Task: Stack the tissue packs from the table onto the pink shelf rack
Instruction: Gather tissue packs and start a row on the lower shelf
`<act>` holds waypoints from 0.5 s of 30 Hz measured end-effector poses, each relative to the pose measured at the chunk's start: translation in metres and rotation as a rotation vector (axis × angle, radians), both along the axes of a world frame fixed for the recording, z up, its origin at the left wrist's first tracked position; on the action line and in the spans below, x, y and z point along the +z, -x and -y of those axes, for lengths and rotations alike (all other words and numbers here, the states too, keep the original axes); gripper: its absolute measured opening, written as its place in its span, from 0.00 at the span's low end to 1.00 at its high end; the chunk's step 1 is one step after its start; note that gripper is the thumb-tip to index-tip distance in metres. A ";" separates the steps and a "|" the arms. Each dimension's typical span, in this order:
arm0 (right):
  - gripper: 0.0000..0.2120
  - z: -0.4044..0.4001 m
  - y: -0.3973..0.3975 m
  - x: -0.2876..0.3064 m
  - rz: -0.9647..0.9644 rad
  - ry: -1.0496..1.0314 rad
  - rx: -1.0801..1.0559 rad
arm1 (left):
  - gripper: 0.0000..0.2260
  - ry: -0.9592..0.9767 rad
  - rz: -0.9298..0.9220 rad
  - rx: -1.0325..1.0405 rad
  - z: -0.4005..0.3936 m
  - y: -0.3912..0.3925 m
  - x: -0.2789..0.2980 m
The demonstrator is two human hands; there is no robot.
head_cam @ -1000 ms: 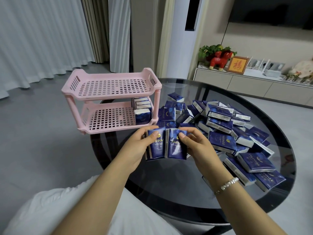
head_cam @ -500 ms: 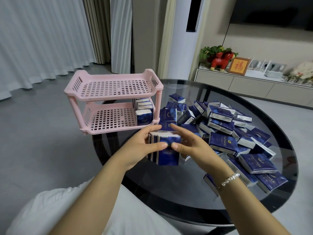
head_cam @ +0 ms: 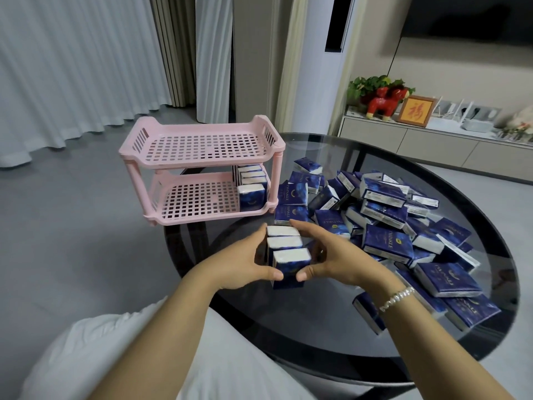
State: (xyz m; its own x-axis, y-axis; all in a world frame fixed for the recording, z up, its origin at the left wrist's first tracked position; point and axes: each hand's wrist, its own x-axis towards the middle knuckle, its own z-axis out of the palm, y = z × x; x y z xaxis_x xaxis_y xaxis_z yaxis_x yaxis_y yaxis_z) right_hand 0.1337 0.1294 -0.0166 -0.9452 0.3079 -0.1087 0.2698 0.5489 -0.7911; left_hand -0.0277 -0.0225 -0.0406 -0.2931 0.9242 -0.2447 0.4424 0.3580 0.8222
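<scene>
Three blue tissue packs [head_cam: 287, 256] stand on edge in a row, white ends up, squeezed between both hands above the dark glass table [head_cam: 331, 336]. My left hand [head_cam: 242, 262] grips the row from the left, and my right hand [head_cam: 328, 255] grips it from the right. The pink two-tier shelf rack [head_cam: 202, 145] stands at the table's far left edge. Its top tier holds nothing. Several packs [head_cam: 251, 186] stand at the right end of its lower tier. A loose heap of blue packs [head_cam: 386, 215] covers the table's right side.
A low cabinet [head_cam: 432, 142] with a red figurine, a plant and a framed picture runs along the far right wall. White curtains [head_cam: 72, 67] hang at the left over grey floor. My white-clothed lap [head_cam: 129, 356] lies below the hands.
The packs were held face-on side by side; both hands turned them on edge and pressed them into one tight row, now held slightly nearer to me.
</scene>
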 end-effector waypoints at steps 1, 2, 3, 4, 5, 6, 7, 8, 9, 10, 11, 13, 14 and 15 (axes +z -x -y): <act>0.44 -0.001 0.000 -0.001 0.001 0.014 0.008 | 0.58 0.032 -0.030 -0.016 0.000 0.000 -0.001; 0.43 -0.001 0.001 -0.002 -0.009 0.029 0.011 | 0.56 0.050 -0.057 -0.026 -0.001 -0.001 -0.002; 0.42 -0.001 0.002 -0.003 -0.023 0.044 0.013 | 0.55 0.055 -0.072 -0.024 -0.001 -0.003 -0.002; 0.41 -0.001 0.003 -0.004 -0.039 0.060 0.015 | 0.55 0.035 -0.078 -0.015 -0.002 -0.004 -0.002; 0.40 -0.001 0.004 -0.004 -0.056 0.080 0.015 | 0.54 0.009 -0.075 -0.004 -0.003 -0.005 -0.001; 0.39 -0.002 0.006 -0.006 -0.080 0.102 0.013 | 0.53 -0.020 -0.077 0.010 -0.004 -0.008 0.000; 0.39 -0.003 0.009 -0.008 -0.099 0.120 0.010 | 0.50 -0.047 -0.084 0.030 -0.003 -0.009 0.002; 0.38 -0.004 0.011 -0.010 -0.117 0.141 0.010 | 0.46 -0.072 -0.101 0.058 -0.003 -0.010 0.003; 0.38 -0.004 0.014 -0.011 -0.129 0.163 0.010 | 0.42 -0.090 -0.125 0.087 -0.003 -0.009 0.005; 0.37 -0.004 0.018 -0.011 -0.145 0.191 0.012 | 0.39 -0.110 -0.147 0.113 -0.002 -0.009 0.007; 0.37 -0.003 0.022 -0.012 -0.161 0.221 0.012 | 0.38 -0.126 -0.159 0.136 -0.002 -0.006 0.008; 0.38 -0.003 0.031 -0.011 -0.187 0.283 0.021 | 0.37 -0.145 -0.135 0.162 -0.001 0.003 0.010; 0.38 -0.004 0.036 -0.010 -0.196 0.312 0.036 | 0.36 -0.148 -0.108 0.172 0.000 0.009 0.011; 0.39 -0.005 0.041 -0.010 -0.199 0.329 0.046 | 0.36 -0.153 -0.087 0.184 0.001 0.016 0.012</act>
